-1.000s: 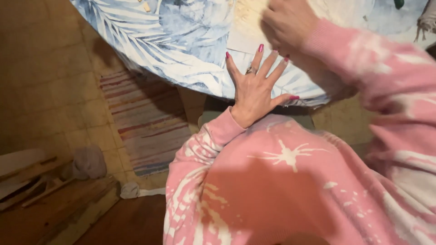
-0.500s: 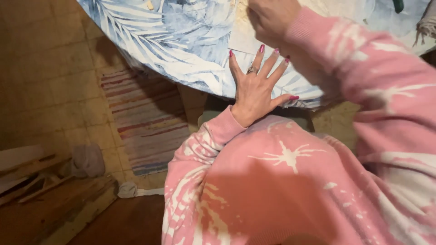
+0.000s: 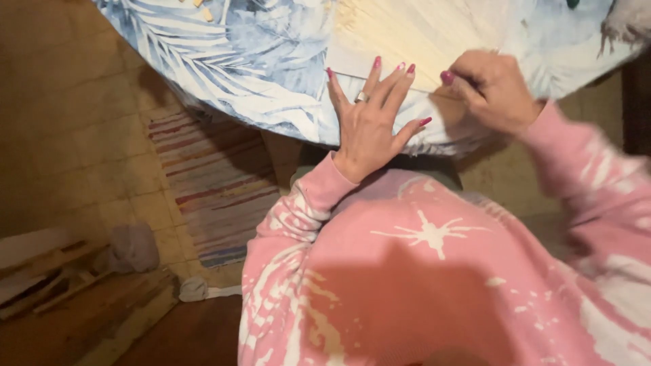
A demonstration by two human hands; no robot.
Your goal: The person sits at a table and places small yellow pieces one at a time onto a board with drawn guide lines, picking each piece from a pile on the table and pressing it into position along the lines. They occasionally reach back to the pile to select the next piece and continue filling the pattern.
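Floor, far left: a striped woven rug (image 3: 210,183) lies on the tan tiles under the table edge, with pale wooden boards (image 3: 61,285) and a crumpled grey cloth (image 3: 132,247) nearer you.
Table: the round table with a blue-and-white leaf-print cover (image 3: 224,61) runs across the top of the view; its rim curves down toward your lap.
Sheet: a pale cream rectangular sheet with fine streaks (image 3: 420,41) lies flat on the table, its near edge running left to right and climbing slightly rightward, just beyond your fingertips.
Left hand: your left hand (image 3: 373,125) is flat and spread, fingers apart, palm down on the cover at the rim; its fingertips touch or just overlap the near edge of the sheet. It grips nothing.
Right hand: your right hand (image 3: 491,91) is curled, fingers together, at the same edge further right. Whether it pinches the sheet or some small tool, you cannot tell.
Key relation: the sheet lies straight ahead of both hands, the right one further up the edge.
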